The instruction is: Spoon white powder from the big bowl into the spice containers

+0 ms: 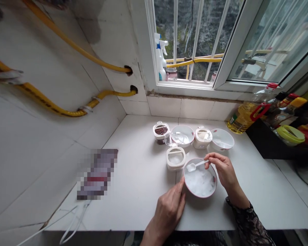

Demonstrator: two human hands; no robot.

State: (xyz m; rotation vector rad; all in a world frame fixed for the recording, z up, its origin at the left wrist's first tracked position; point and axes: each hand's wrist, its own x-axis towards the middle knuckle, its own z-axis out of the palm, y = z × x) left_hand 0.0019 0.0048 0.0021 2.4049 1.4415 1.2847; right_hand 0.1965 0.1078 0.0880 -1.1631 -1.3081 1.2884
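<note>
Clock positions are read around the front bowl, with twelve toward the window. At eight o'clock, the left hand (169,204) has its fingertips against the rim of the front bowl (200,186); whether it grips or merely touches cannot be told. The bowl, white with a reddish rim, sits on the tabletop (141,191) and holds loose white stuff. At two to three o'clock, the right hand (222,167) pinches the handle of a small white spoon (200,164), whose scoop hangs over the bowl's far left part. A dark lace sleeve (250,218) covers that forearm.

Out at nine o'clock lies a pixelated greyish object (99,174), too obscured to identify. Just beside the bowl, at ten, stands a jar of white contents (176,162), its clear lid flipped up. Farther on are a jar of dark red contents (161,134) between ten and eleven, a back left bowl (187,141) at eleven, a jar of pale contents (202,138) at twelve and a back right bowl (222,140) at one. Beyond, also at one, an oil bottle (238,119) leans in view beside a black box (261,140) at two. Spray bottles (159,59) stand by the window (187,85), between eleven and twelve.
</note>
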